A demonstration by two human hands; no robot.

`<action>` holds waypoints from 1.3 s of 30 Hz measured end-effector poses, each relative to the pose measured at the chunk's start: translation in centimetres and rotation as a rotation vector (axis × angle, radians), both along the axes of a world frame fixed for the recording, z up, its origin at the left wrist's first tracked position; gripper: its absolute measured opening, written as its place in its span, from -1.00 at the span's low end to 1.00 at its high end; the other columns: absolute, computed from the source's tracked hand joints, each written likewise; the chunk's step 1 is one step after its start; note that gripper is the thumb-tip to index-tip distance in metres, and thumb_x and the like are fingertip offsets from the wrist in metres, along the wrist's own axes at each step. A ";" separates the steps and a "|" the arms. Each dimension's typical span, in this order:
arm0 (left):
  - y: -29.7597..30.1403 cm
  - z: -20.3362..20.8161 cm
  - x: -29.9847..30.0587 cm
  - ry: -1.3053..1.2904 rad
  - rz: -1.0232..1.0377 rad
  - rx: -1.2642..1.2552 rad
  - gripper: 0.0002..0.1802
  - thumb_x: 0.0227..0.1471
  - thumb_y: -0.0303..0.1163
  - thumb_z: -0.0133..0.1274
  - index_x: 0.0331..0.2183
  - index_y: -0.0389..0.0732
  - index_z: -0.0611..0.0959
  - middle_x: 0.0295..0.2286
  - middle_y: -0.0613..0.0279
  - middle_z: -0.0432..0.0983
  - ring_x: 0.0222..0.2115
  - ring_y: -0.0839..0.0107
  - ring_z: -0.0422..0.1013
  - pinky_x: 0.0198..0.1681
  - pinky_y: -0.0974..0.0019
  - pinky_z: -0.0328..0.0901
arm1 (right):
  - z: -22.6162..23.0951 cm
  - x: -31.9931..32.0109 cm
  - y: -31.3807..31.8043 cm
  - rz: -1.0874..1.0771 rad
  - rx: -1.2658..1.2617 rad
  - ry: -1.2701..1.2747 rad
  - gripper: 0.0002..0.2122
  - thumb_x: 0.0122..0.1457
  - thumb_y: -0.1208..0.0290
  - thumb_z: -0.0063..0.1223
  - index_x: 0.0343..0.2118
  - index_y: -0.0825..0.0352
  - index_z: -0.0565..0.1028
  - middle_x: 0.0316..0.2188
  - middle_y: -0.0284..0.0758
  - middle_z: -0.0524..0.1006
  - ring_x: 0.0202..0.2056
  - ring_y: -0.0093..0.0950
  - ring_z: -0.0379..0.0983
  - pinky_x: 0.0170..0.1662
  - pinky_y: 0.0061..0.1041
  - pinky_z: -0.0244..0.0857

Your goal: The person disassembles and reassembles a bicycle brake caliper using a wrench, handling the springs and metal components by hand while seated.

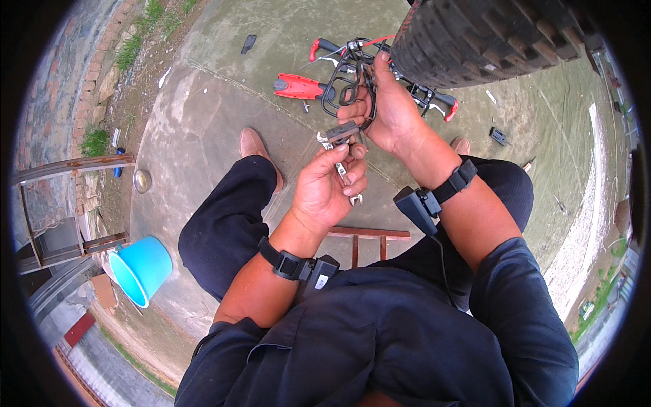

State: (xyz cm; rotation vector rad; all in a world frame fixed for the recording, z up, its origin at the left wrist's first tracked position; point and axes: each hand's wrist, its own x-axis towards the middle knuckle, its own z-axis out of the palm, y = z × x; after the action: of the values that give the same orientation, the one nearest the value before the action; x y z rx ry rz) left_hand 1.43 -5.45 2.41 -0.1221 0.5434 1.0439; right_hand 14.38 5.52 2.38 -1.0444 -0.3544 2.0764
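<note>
"What's the biggest thing there?"

"The concrete ground [203, 115], spread under everything. Then the knobbly black tyre [488, 41], filling the upper right."

"And after that?"

"A light blue bucket [152, 261], well off to the left. Near the tyre there's a handlebar with red-ended grips [451, 112], partly hidden behind the right hand [395, 119]."

"What's that hand doing?"

"Its fingers are curled round a dark looped piece [371, 115] — I can't tell exactly what it is. The left hand [324, 186] is just below, closed round a silver wrench [341, 169] that slants through the fingers, one end showing beneath them."

"Anything on the ground nearby?"

"A red piece [302, 86] with a greyish tip, left of the looped piece."

"And the smallest?"

"A dark block [342, 132] at the left thumb and fingertips, between the two hands. It sits close against the wrench's upper end; whether they touch, I can't say. Farther right, a small black part [500, 136] lies on the concrete."
</note>
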 end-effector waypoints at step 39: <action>0.1 -0.1 0.1 -0.022 -0.037 0.022 -0.77 0.21 -0.23 -0.10 -0.21 -0.17 0.47 -0.41 0.32 0.41 -0.58 0.53 0.17 -0.62 0.50 0.06 | -0.1 0.0 0.0 0.008 -0.007 0.042 -0.45 0.23 -0.28 -0.41 -0.21 0.21 0.29 -0.44 -0.35 0.46 -0.50 -0.34 0.57 -0.32 -0.23 0.42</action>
State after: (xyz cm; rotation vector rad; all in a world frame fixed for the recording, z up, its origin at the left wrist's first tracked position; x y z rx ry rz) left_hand 1.57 -5.39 2.35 -0.1035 0.5126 1.0115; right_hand 14.41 5.50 2.29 -1.0029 -0.3311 2.1045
